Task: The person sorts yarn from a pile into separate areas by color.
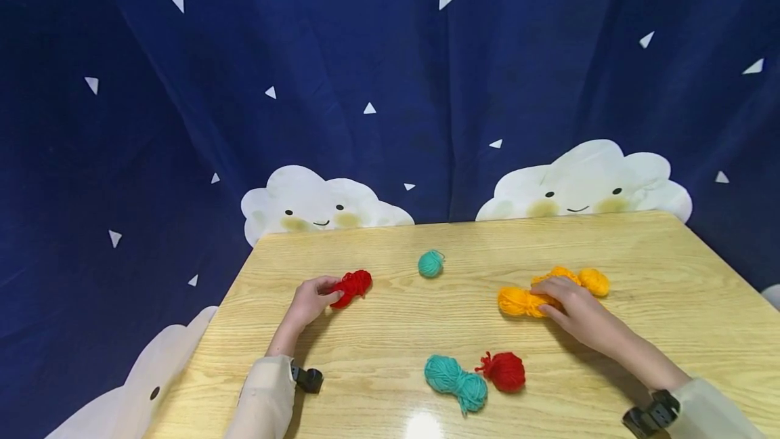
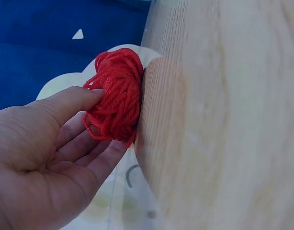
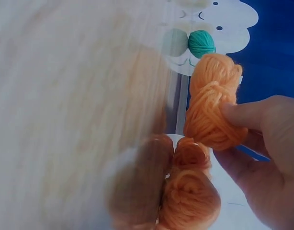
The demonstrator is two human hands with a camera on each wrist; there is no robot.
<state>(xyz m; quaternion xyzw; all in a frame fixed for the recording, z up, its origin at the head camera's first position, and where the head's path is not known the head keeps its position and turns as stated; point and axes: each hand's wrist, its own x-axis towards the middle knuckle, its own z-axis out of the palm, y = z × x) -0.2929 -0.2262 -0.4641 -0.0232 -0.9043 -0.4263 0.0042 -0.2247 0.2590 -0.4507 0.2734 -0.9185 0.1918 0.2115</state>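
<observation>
At the left of the table my left hand (image 1: 311, 300) holds one end of a small red yarn skein (image 1: 356, 285). In the left wrist view the thumb presses on the red strands, with the other fingers curled behind and partly hidden. My right hand (image 1: 579, 310) grips a yellow-orange yarn skein (image 1: 516, 301) at the right, thumb on its side in the right wrist view. Close beside that one lies a second yellow-orange skein (image 1: 593, 282), partly covered by the hand in the head view.
A teal yarn ball (image 1: 430, 263) sits toward the back middle of the wooden table (image 1: 390, 330). Nearer the front, a teal skein (image 1: 453, 383) lies next to a red yarn ball (image 1: 506, 372). Behind the table hangs a dark blue curtain (image 1: 390, 39) with clouds.
</observation>
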